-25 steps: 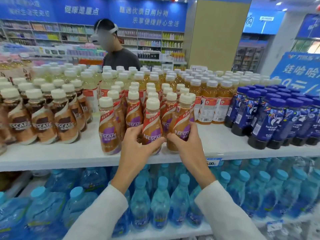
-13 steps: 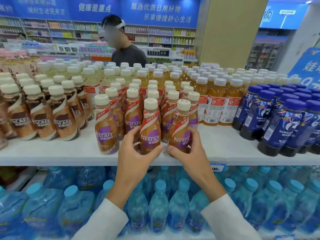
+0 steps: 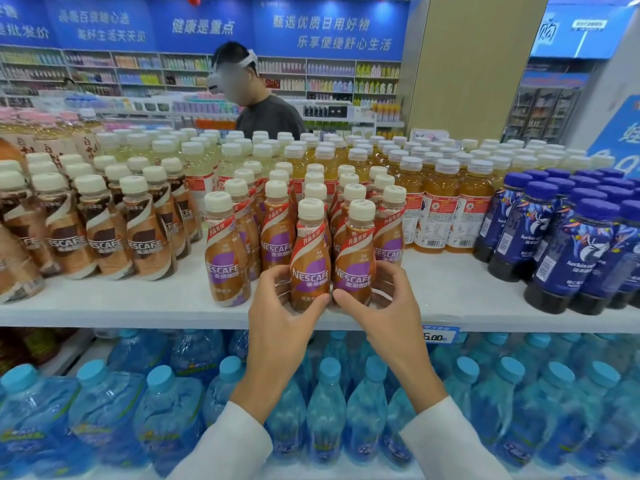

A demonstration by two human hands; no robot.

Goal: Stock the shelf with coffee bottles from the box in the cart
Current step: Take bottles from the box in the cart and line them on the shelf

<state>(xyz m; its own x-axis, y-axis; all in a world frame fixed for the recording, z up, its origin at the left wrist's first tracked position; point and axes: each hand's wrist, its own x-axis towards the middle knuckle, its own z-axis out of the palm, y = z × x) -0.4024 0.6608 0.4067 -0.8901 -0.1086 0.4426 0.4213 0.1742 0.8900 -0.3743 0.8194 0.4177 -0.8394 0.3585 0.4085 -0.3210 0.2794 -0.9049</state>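
Two purple-label Nescafe coffee bottles stand side by side at the front edge of the white shelf [image 3: 138,303]. My left hand [image 3: 280,306] wraps the lower part of the left bottle [image 3: 310,258]. My right hand [image 3: 384,299] wraps the lower part of the right bottle [image 3: 356,258]. Both bottles are upright and touch each other. Behind them stand several more purple-label coffee bottles [image 3: 277,226], and one stands alone to the left [image 3: 223,258]. The cart and box are out of view.
Brown-label Nescafe bottles [image 3: 104,233] fill the shelf's left side. Amber tea bottles [image 3: 440,209] and dark blue bottles [image 3: 568,251] stand to the right. Blue water bottles [image 3: 329,410] fill the lower shelf. A person in a grey shirt [image 3: 266,116] stands behind the shelf.
Both hands have drawn the two bottles toward the shelf's front edge and brought them closer together. The hands now sit lower on the bottles.
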